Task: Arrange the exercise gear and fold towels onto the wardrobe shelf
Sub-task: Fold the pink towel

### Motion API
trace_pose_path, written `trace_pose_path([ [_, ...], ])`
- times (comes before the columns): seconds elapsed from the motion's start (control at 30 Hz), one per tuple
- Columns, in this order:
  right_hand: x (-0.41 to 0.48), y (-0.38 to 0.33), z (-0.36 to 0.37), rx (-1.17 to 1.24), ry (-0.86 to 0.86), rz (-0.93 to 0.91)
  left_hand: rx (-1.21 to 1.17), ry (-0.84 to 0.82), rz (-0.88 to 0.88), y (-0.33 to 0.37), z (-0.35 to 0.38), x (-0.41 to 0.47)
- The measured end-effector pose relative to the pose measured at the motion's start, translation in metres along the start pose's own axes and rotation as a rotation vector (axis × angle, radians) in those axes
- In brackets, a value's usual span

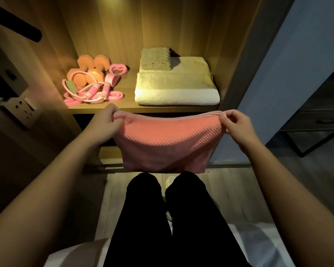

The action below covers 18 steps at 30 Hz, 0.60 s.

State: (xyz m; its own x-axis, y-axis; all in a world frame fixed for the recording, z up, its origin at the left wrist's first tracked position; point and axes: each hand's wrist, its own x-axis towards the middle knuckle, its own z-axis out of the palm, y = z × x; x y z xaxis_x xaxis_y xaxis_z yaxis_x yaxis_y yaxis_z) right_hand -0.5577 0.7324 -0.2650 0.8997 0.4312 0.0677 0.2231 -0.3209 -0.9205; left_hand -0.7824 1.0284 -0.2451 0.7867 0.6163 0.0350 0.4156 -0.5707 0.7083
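— Where do we have the pink towel (168, 139)?
— In the middle of the frame, stretched crosswise between both hands, just below the front edge of the shelf (123, 107). Our left hand (106, 120) pinches one top corner at the left of the frame. Our right hand (233, 122) pinches the other at the right, fingers and thumb curled on the hem. The rest hangs down in front of our legs
— And its long axis?
— Left to right across the frame, parallel to the shelf edge and to the long side of the white towel (175, 87) folded on the shelf just above it
— Which way does it have to go?
— Up the frame and away from us. The white towel fills the right part of the shelf, with a small grey-green towel (156, 58) on its far left corner. The orange dumbbells (93, 68) and the pink skipping rope (89, 91) take the left part. The stack sits almost straight ahead, a touch nearer our right hand than our left
— So what does the move call for?
— We judge it needs another fold to suit the stack, then a lift over the shelf edge, which is close to our knuckles, and a slight drift toward the right of the frame
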Motion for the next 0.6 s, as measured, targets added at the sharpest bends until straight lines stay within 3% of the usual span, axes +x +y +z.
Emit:
trace_pose_path([
  [0.23, -0.004, -0.002, -0.011, -0.384, -0.244, -0.173, 0.537, -0.19, 0.148, 0.003, -0.012, -0.001],
  [0.6, -0.005, 0.005, -0.018, -0.391, -0.359, -0.175, 0.561, -0.317, 0.194, 0.006, -0.016, -0.004],
])
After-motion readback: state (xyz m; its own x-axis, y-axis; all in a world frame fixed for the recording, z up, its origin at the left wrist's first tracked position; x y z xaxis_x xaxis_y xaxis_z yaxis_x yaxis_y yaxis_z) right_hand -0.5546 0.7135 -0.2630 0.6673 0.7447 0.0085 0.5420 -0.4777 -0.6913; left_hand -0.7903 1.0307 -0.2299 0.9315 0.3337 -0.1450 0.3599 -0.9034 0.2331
